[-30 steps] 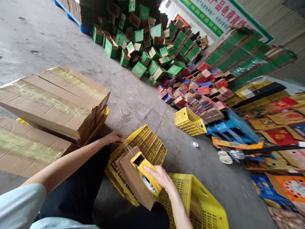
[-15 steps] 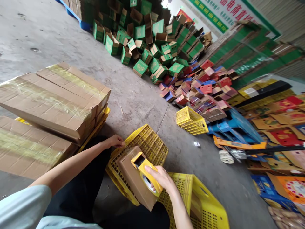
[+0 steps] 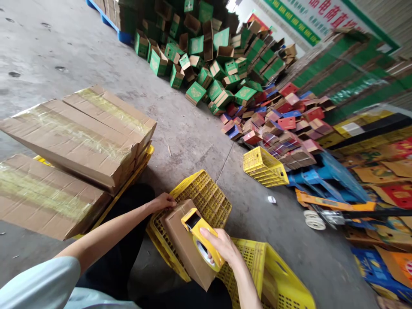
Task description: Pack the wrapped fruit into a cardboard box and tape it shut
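Note:
A brown cardboard box (image 3: pixel 188 253) lies tilted on top of an upturned yellow plastic crate (image 3: pixel 202 197), close in front of my knees. My right hand (image 3: pixel 222 246) is wrapped round a yellow tape dispenser (image 3: pixel 197 224) with a roll of tape in it. The dispenser rests on or just above the box's upper face; contact is hard to tell. At the far left corner of the box, my left hand (image 3: pixel 165 201) has its fingers curled in and closed against the edge. Its fingertips are partly hidden.
Taped flat cartons (image 3: pixel 80 141) are stacked at my left. Another yellow crate (image 3: pixel 283 279), holding a brown box, stands at my right. Further off are a small yellow crate (image 3: pixel 264 167), a pallet jack (image 3: pixel 334 199), a white roll (image 3: pixel 272 200) and heaped green boxes (image 3: pixel 196 92).
My left hand has come slightly towards the box and now meets its corner. The dispenser stays in nearly the same place on the box. The whole view has shifted a little.

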Demonstrator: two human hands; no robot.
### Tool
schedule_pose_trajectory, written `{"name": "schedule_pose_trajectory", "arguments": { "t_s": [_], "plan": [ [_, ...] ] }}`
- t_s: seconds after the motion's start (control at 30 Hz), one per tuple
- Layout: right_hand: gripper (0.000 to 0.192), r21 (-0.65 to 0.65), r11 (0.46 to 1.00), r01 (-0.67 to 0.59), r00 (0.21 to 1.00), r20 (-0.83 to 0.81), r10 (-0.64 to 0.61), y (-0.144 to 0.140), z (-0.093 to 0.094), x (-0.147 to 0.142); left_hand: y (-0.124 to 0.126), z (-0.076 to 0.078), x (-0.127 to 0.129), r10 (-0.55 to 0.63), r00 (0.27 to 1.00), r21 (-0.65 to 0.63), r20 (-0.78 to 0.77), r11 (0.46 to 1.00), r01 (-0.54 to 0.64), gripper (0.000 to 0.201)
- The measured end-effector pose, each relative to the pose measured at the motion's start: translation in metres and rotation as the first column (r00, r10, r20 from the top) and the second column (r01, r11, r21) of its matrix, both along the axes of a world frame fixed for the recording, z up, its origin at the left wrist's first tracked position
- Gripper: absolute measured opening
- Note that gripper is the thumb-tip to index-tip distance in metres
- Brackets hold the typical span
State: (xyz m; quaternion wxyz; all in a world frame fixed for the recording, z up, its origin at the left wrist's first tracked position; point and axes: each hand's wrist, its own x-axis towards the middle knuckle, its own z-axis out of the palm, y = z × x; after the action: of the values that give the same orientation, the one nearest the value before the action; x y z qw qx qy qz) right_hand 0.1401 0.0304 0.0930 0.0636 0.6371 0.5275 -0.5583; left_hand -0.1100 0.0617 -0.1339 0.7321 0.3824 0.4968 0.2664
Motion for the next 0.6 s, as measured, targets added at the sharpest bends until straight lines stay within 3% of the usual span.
{"name": "schedule_pose_trajectory", "arguments": {
  "t_s": [0.6],
  "plan": [
    [0.038, 0.022, 0.999, 0.028, 0.999, 0.026, -0.028, -0.003, -0.002, -0.002, -0.018, -0.004, 0.012, 0.094, 0.946, 0.365, -0.312, 0.931, 0.027, 0.035]
  ]
}}
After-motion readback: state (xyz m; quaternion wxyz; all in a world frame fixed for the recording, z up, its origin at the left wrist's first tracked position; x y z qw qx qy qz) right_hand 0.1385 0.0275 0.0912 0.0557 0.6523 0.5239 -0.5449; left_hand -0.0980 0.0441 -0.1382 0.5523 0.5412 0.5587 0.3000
